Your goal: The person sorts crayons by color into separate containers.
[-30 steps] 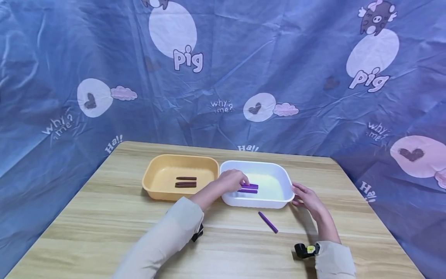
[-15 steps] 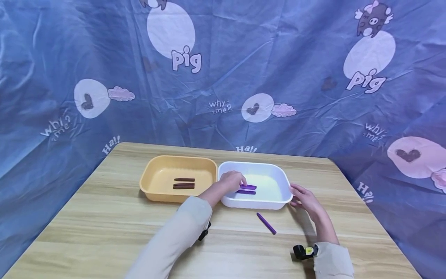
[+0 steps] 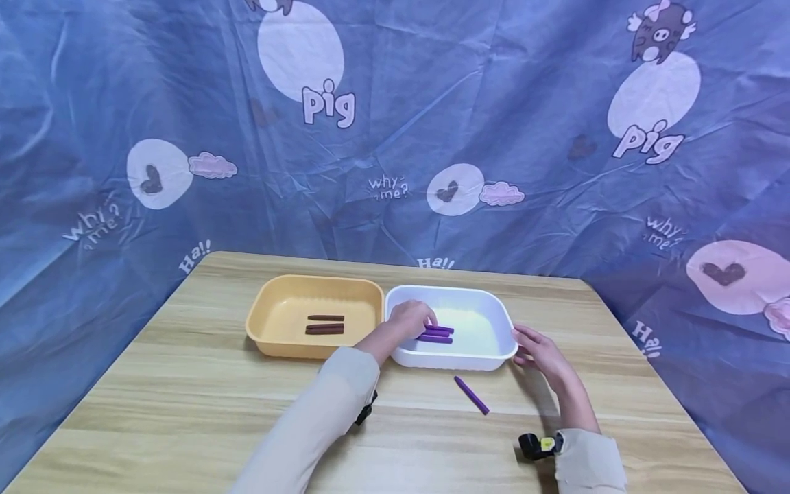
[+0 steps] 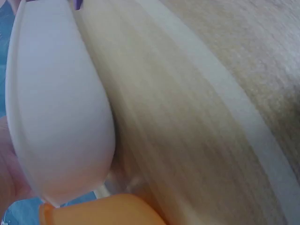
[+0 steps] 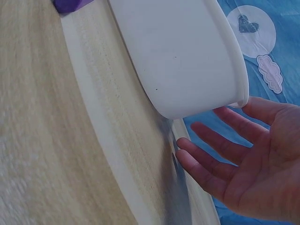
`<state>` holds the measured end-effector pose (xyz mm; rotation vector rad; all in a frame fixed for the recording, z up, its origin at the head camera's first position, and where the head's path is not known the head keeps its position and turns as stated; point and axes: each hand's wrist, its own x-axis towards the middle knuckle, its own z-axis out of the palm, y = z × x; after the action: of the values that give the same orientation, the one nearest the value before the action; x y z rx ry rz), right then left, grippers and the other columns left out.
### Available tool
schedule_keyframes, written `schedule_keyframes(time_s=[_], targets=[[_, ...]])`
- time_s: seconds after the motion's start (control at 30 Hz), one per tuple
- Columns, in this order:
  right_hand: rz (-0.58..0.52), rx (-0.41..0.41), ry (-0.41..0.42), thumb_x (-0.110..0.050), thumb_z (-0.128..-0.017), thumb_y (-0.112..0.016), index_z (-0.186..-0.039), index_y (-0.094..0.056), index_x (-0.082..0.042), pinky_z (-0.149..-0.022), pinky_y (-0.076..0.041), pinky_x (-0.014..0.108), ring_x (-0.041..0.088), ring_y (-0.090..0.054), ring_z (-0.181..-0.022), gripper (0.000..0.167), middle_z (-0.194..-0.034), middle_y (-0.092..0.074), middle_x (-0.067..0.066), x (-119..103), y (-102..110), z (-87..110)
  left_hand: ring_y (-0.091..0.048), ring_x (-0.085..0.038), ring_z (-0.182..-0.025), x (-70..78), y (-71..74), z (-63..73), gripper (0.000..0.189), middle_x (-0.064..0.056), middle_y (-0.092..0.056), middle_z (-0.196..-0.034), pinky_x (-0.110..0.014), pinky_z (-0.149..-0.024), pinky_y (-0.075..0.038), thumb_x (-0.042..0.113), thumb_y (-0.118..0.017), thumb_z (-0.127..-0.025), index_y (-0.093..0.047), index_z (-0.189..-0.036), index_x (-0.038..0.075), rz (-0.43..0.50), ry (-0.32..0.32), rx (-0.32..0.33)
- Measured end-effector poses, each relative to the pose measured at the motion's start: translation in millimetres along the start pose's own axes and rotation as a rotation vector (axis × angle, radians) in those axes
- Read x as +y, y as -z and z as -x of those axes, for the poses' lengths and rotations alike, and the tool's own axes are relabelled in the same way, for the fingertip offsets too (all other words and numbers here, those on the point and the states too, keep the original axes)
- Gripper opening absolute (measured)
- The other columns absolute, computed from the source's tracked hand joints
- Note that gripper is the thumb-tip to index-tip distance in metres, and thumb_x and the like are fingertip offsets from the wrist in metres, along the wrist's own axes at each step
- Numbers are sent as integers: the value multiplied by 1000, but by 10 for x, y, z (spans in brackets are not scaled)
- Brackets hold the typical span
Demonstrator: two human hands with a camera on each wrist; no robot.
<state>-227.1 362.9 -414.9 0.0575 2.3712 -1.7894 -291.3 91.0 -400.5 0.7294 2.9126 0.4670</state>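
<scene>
My left hand reaches over the near-left rim of the white tray, its fingers at the left ends of several purple crayons. It appears to pinch one of them, though the fingertips are partly hidden. In the left wrist view the hand shows only at the edge, behind the tray wall. My right hand touches the tray's right end. The right wrist view has this hand with thumb and index at the rim, the other fingers loosely extended. Another purple crayon lies on the table before the tray.
A yellow tray stands against the white tray's left side, with several brown crayons inside. The wooden table ends at a blue printed cloth behind and on both sides.
The purple crayons under my left fingers have shifted slightly within the white tray and lie closer together. My right hand stays at the tray's end. The head view has shifted a little.
</scene>
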Motion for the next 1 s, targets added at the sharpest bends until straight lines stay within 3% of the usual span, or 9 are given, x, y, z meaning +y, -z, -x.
schedule_keyframes(time_s=[0.23,0.43,0.6,0.83,1.0], targets=[[11,4,16,-25,-98,-44,-137,-25,14,-81,-49,31,9,-58,-89,58,-108,-59,11,-16,-8,-5,-58,-13,-95,-77,201,82,27,5,-67,-97,-23,-78,-45,5,-67,-81,-72,-103,21,34,-74,69],[7,1,18,-25,-98,-44,-137,-25,14,-80,-50,31,9,-58,-88,58,-107,-60,10,-16,1,1,-57,-14,-98,-60,317,233,26,6,-67,-99,-23,-80,-44,8,-70,-80,-72,-103,20,41,-135,103],[-9,-6,11,-25,-98,-44,-137,-25,14,-79,-50,30,6,-57,-86,59,-101,-61,2,-11,7,7,-55,-13,-95,60,360,398,24,7,-64,-101,-24,-76,-44,13,-70,-81,-72,-104,22,61,-158,106],[-5,-13,3,-26,-98,-44,-137,-24,13,-80,-50,31,4,-57,-85,60,-105,-60,3,-3,19,8,-54,-10,-90,290,367,611,22,8,-63,-98,-20,-70,-43,18,-70,-82,-72,-103,23,19,-269,136],[-10,-15,-1,-27,-98,-44,-138,-23,13,-81,-49,31,4,-57,-86,61,-103,-60,0,-6,8,17,-52,-6,-89,431,287,692,23,11,-61,-97,-17,-68,-41,21,-71,-81,-71,-104,26,-15,-333,116]])
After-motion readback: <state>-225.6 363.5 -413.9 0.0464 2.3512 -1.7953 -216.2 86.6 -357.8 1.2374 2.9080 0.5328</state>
